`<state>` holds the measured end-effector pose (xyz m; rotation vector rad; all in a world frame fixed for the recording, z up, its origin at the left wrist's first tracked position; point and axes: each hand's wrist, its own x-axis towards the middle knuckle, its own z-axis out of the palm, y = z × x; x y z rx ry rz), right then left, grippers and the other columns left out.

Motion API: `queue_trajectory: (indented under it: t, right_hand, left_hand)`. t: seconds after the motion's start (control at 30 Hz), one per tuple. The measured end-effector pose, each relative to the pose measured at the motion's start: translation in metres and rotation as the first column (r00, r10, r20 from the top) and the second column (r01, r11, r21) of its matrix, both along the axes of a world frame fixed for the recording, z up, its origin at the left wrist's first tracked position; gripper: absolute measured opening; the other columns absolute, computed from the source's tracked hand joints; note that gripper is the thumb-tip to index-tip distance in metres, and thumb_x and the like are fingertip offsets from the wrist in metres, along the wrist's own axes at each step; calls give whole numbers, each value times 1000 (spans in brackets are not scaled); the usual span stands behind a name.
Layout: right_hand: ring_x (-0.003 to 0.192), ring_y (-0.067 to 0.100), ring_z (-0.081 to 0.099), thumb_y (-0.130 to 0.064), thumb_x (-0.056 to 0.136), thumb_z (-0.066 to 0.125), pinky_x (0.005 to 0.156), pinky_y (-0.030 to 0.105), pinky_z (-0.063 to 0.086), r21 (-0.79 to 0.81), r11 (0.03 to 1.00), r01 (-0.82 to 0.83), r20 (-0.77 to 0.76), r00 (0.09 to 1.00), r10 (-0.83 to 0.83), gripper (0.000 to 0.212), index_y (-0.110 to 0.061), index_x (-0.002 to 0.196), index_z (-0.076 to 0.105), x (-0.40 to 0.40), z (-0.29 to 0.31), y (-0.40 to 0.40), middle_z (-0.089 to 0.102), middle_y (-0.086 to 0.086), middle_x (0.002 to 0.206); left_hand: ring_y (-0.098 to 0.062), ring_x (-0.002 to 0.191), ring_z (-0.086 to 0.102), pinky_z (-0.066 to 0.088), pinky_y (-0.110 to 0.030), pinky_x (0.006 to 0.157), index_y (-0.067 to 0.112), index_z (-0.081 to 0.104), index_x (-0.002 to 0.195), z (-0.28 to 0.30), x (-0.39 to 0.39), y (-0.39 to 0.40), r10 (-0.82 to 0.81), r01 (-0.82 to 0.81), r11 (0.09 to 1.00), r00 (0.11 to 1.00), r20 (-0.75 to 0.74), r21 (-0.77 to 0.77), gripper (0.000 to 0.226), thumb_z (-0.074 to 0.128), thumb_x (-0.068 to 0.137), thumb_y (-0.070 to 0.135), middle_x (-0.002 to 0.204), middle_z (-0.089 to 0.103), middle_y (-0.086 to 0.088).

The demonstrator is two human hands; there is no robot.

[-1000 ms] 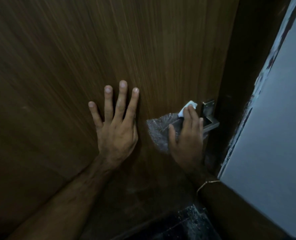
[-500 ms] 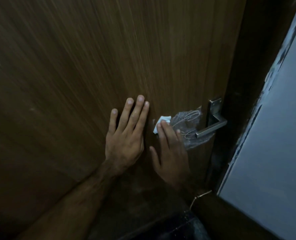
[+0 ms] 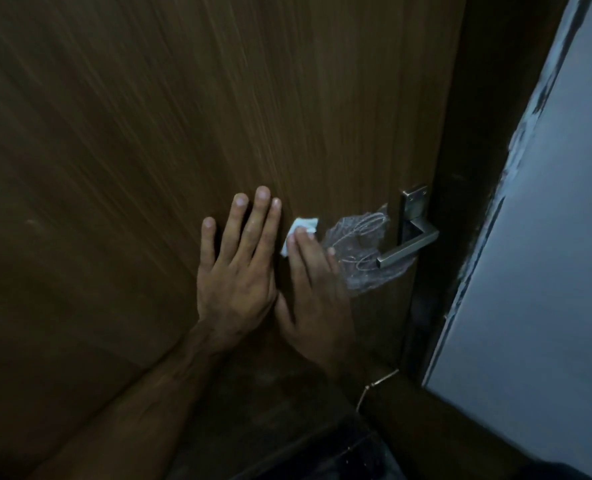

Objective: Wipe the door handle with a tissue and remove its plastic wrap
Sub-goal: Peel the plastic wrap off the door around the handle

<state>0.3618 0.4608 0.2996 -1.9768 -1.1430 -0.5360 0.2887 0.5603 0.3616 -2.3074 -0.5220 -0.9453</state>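
Left hand (image 3: 233,271) flat on the dark brown wooden door (image 3: 149,133), fingers straight. Right hand (image 3: 313,292) presses a small white tissue (image 3: 301,227) under straight fingers, left of the silver metal lever handle (image 3: 408,245); crumpled clear plastic wrap (image 3: 355,251) lies between them.

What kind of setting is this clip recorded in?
Probably an indoor doorway in a home or a newly fitted building. A dark wood-grain door fills the view, its metal lever handle has loose plastic wrap beside it, and a pale painted wall with rough edges adjoins the frame.
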Motion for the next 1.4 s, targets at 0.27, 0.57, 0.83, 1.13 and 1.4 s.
queue_trajectory:
  t: [0.27,0.57,0.83,1.13,1.4]
  right_hand:
    - [152,16,1,-44,92,56,123,45,12,-45,988,145,-120,982,-149,82,-13,156,15,11,2,-3,3,5,165]
    - [152,17,1,-45,92,56,123,46,8,-40,985,168,-140,975,-172,85,-7,155,13,23,2,-9,4,6,165]
    - [152,17,0,-48,92,53,122,40,13,16,972,233,-336,917,-214,89,-9,156,4,20,17,4,-6,6,165]
    - [151,18,8,-53,94,45,117,45,30,277,928,250,-590,806,-42,86,-18,156,-3,32,30,15,-10,-1,164]
    - [150,15,9,-61,94,32,117,39,28,343,910,233,-632,774,40,80,-25,156,-3,30,30,12,-9,-9,164]
  left_hand:
    - [-17,153,-2,-6,-51,120,22,10,159,-3,4,-2,42,-41,999,999,21,-29,62,34,104,38,166,5,3]
    - [-17,153,-1,-5,-57,117,24,8,159,-7,7,-3,76,-74,997,996,49,-36,61,34,105,40,166,5,5]
    - [-17,153,-6,-8,-57,117,23,10,159,-7,7,-3,82,-81,997,996,44,-15,61,34,105,39,166,4,4]
    - [-18,153,-5,-10,-57,117,22,9,159,-8,6,-3,81,-80,997,996,47,-24,61,34,105,37,167,5,3]
    - [-16,153,-7,-6,-59,117,23,9,159,-6,6,-5,59,-56,997,997,46,-49,62,36,105,36,167,4,4]
